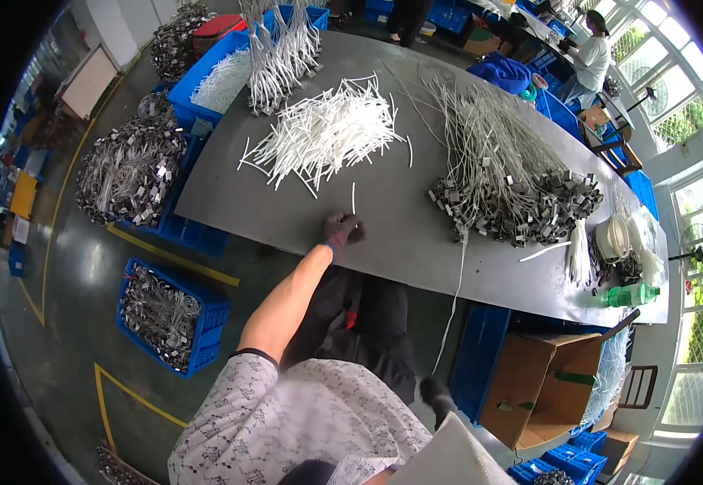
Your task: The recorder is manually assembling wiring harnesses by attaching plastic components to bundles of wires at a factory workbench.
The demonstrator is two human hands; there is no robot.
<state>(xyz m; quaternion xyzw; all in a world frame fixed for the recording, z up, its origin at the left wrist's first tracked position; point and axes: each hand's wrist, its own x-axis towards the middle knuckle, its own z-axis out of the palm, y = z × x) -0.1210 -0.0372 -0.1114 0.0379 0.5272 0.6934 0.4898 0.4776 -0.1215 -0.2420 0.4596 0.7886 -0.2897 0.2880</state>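
Observation:
My left hand (342,232), in a dark glove, is at the near edge of the grey table, its fingers closed on the lower end of a short white tube (353,198). Beyond it lies a loose heap of white tubes (331,133). My right hand (437,396), also dark-gloved, hangs low beside my right leg, below the table's edge. A thin pale cable (453,311) runs down to its closed fingers from the large bundle of grey cables (497,137). Metal connectors (521,202) crowd the bundle's near end.
Hanging cables (275,81) and a blue bin of tubes (218,85) stand at far left. A blue crate of cables (162,315) sits on the floor. At right are a green bottle (633,296), a spool (612,238) and a cardboard box (521,388). Another person (592,61) works far right.

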